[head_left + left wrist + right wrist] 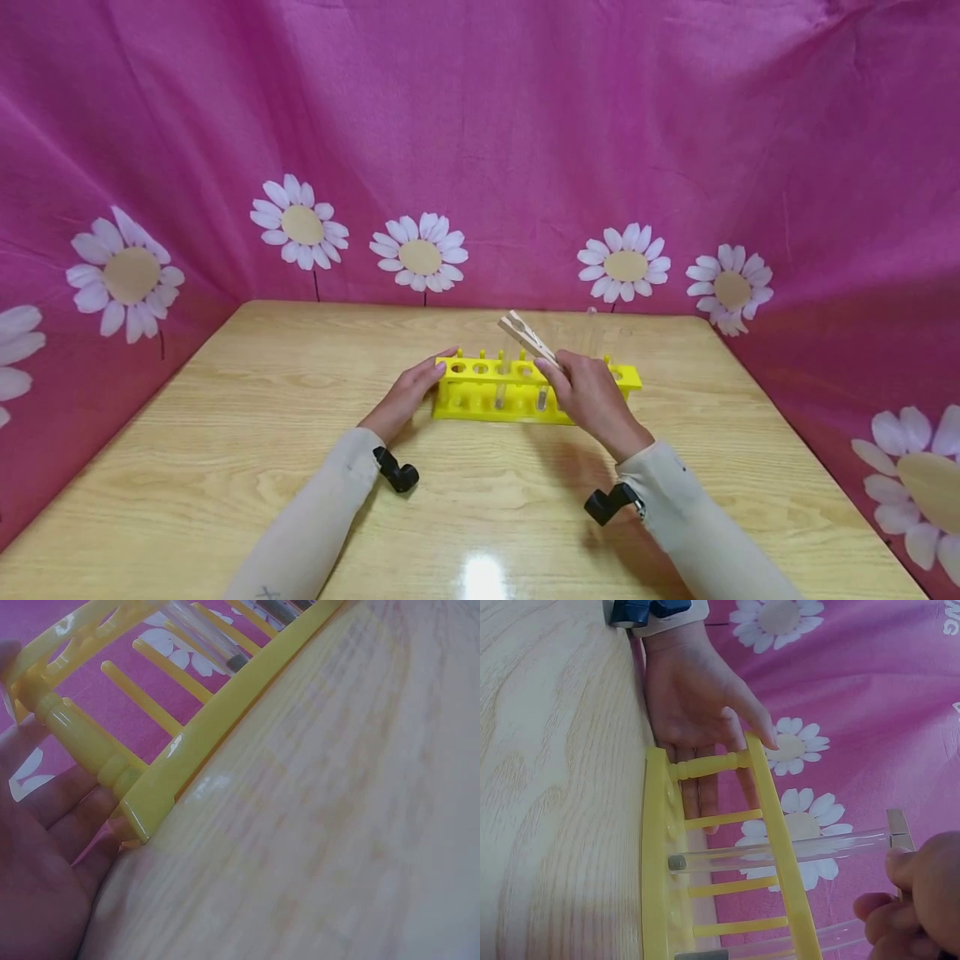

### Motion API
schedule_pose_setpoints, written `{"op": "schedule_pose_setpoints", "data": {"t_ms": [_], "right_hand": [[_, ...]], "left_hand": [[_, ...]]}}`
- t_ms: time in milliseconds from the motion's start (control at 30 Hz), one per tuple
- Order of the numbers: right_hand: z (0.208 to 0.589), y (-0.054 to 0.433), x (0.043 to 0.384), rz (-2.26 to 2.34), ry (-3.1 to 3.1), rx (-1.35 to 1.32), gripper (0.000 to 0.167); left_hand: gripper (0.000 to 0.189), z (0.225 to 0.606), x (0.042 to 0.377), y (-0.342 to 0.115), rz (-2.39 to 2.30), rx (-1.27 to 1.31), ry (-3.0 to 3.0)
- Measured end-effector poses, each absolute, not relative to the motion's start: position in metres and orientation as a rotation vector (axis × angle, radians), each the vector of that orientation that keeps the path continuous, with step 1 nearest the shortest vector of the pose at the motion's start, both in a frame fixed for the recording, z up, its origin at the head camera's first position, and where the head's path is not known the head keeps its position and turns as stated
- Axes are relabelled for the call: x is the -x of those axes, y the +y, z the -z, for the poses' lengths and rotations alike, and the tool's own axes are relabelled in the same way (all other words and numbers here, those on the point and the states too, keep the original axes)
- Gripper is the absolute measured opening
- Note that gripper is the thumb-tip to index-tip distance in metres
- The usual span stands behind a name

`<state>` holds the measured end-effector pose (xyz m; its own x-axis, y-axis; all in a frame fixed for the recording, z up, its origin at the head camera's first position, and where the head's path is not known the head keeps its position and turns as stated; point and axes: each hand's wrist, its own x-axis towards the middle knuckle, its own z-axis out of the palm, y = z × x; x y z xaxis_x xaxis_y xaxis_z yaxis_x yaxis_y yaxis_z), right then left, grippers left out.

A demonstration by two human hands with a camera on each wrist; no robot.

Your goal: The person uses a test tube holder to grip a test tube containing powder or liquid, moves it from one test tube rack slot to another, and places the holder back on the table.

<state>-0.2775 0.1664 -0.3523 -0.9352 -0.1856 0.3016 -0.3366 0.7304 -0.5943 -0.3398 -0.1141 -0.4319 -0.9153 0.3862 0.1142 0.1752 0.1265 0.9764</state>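
Observation:
A yellow test tube rack [472,413] stands on the table. My left hand [405,400] grips its left end, thumb at the top bar and fingers behind the end post [79,739]. My right hand [596,404] holds a wooden test tube clamp [532,342] above the rack. In the right wrist view the clamp's jaws are at the mouth of a clear test tube [840,841]; whether they squeeze it I cannot tell. That tube stands in the rack with dark grey matter at its bottom. Another tube [542,400] with dark contents stands to its right.
More clear tubes [592,329] rise from the rack's right part, partly behind my right hand. The wooden table [285,400] runs up to a pink cloth [510,150] with white daisies at the back and sides. Each sleeve bears a black wrist camera [396,472].

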Motion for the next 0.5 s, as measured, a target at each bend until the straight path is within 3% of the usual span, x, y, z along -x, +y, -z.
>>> {"op": "schedule_pose_setpoints", "data": {"t_ms": [500], "right_hand": [[0.349, 0.1687, 0.2749, -1.043, -2.691, -0.408, 0.029]], "left_hand": [[0.055, 0.4345, 0.3409, -0.1143, -1.884, -0.585, 2.231]]}}
